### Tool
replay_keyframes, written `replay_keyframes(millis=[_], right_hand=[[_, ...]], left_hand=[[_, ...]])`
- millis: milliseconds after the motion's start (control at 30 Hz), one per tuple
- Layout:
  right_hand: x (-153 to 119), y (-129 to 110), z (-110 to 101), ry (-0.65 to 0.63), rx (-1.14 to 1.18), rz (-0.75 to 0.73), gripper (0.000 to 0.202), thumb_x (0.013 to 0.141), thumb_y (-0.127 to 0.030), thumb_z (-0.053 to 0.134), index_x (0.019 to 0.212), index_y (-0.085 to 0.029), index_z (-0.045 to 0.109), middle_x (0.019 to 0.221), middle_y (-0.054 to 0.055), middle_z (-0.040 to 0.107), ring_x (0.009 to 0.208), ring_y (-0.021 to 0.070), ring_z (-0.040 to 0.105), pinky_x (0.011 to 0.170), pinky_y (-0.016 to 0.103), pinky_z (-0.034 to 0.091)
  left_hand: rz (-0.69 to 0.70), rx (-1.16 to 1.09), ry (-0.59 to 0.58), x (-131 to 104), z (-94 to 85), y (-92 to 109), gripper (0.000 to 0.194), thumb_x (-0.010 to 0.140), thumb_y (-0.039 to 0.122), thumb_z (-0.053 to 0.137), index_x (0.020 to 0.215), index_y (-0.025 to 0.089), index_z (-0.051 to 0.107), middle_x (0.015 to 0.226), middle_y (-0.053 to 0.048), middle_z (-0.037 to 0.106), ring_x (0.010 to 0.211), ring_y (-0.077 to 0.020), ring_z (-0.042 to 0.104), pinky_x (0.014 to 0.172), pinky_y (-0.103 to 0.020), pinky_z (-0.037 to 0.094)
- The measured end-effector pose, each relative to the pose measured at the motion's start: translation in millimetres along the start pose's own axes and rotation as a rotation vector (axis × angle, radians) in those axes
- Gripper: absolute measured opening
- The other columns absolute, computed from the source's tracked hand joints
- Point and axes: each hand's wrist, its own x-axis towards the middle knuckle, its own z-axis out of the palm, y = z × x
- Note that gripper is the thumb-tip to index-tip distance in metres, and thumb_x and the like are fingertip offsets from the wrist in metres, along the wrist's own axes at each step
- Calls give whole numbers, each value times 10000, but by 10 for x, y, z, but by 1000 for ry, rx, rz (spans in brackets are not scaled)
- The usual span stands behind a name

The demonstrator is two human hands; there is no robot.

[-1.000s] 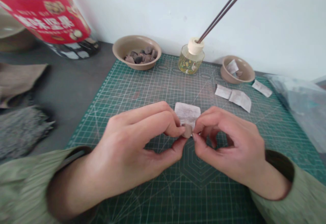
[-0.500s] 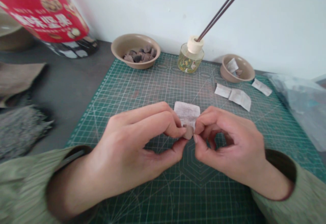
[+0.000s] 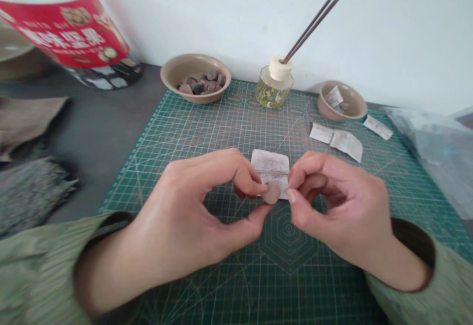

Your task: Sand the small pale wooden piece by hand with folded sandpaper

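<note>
Between its thumb and index fingertips my left hand (image 3: 207, 211) holds a small round brownish piece (image 3: 271, 193). Just to the right, my right hand (image 3: 336, 202) has its thumb and index finger pinched together; whatever they may hold is too small to make out. Behind the piece, a creased whitish paper square (image 3: 271, 161) lies on the green cutting mat (image 3: 221, 133), partly covered by the fingers and the piece.
Toward the back stand a bowl of dark pieces (image 3: 177, 69), a reed diffuser (image 3: 273, 88) and a smaller bowl (image 3: 354, 103). Paper strips (image 3: 345, 143) lie at right near a plastic bag (image 3: 436, 138). At left are a red-labelled container (image 3: 74, 34) and grey cloth (image 3: 33, 192).
My right fingertips have moved slightly right, away from the round piece. The piece has turned in my left fingers and shows more of its flat face.
</note>
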Motion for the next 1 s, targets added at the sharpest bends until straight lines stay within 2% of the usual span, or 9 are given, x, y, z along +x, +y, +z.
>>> replay_keyframes(millis=[167,367,500,700,900,1000], right_hand=[[18,-38,-3,-16,320,184,305,886,-30,1033,944,-233,812,694,-70,804,441,118,747,432,138,533],[19,48,-16,-108,562,243,326,942,-48,1104,997,-226,836,749,-69,800,455,111,759,436,117,516],[3,114,-11,-154,650,222,312,982,-42,1086,1029,-234,846,794,-79,774,474,75,701,489,124,571],[22,158,11,-132,610,58,385,924,-13,1114,999,-235,808,962,-44,752,618,70,652,574,141,602],[28,180,21,-134,548,-34,419,938,-135,1136,1017,-267,746,962,-42,736,586,83,605,527,170,572],[10,195,21,-131,534,-53,405,957,-110,1105,1037,-272,742,969,-42,735,602,87,599,528,166,569]], left_hand=[[-106,-212,32,33,35,4,215,985,163,997,1019,291,829,983,22,916,856,-190,870,826,-330,737],[-108,-320,45,66,24,41,200,967,126,1019,1046,257,891,957,2,932,824,-173,886,811,-273,780],[-102,-344,46,81,14,38,189,966,122,1019,1044,250,904,946,2,940,808,-161,899,805,-240,780],[-106,-342,32,106,12,42,180,960,119,1013,1027,238,896,934,-18,945,802,-186,911,791,-257,794],[-108,-331,31,99,8,49,152,970,139,1004,1023,242,905,928,-18,943,805,-187,911,786,-251,797],[-84,-328,18,84,-9,41,177,985,129,1020,1043,246,901,948,-22,946,816,-194,916,795,-260,803]])
